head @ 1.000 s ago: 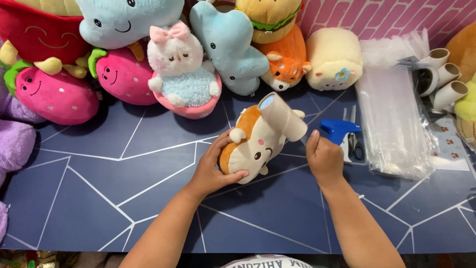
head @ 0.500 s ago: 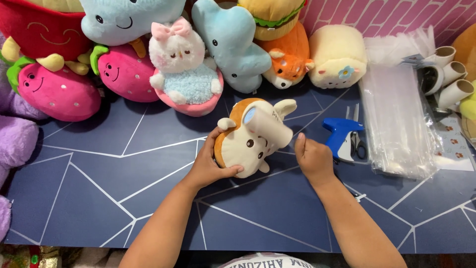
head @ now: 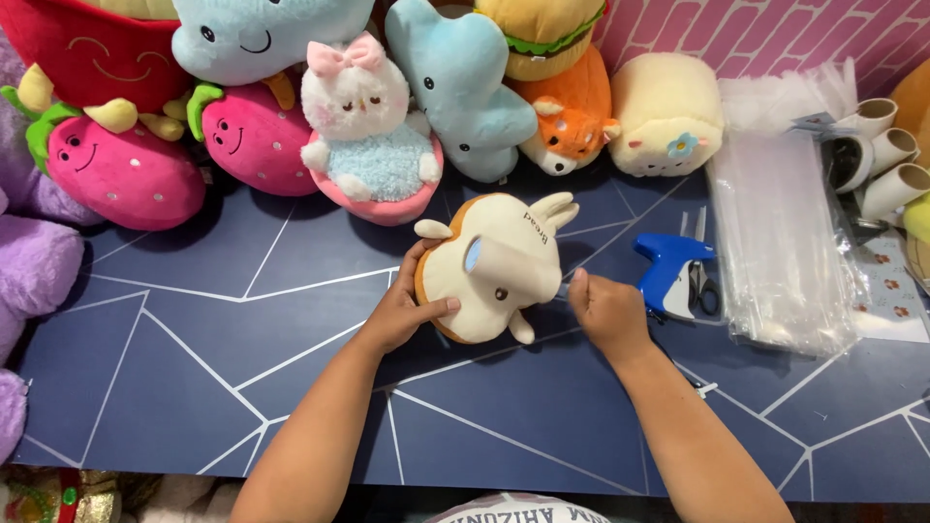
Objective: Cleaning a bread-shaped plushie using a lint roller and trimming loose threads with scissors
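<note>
Two hands work on one cream bread-shaped plush toy [head: 496, 266] at the centre of the dark blue table [head: 194, 387]. The left hand [head: 402, 315] grips the toy's left edge, thumb laid across its front face and fingers wrapped behind the brown crust rim. The right hand [head: 605, 312] is closed into a loose fist just beside the toy's right edge, fingertips pinched together; what it pinches is too small to tell. The toy lies tilted, with its two small ears pointing to the far right.

Right of the right hand, a blue tagging gun [head: 668, 271] rests on the table, with small scissors [head: 702, 281] touching its right side. Further right lies a stack of clear plastic bags [head: 780, 242]. Cardboard tubes [head: 886, 160] sit at the far right edge.

Along the far side of the table stands a row of plush toys: a pink strawberry [head: 121, 174], a second pink strawberry [head: 252, 136], a white bunny with a pink bow [head: 363, 126], a light blue plush [head: 460, 97], an orange fox [head: 572, 131] and a cream toast-shaped plush [head: 664, 116]. A purple plush [head: 34, 271] occupies the left edge.
</note>
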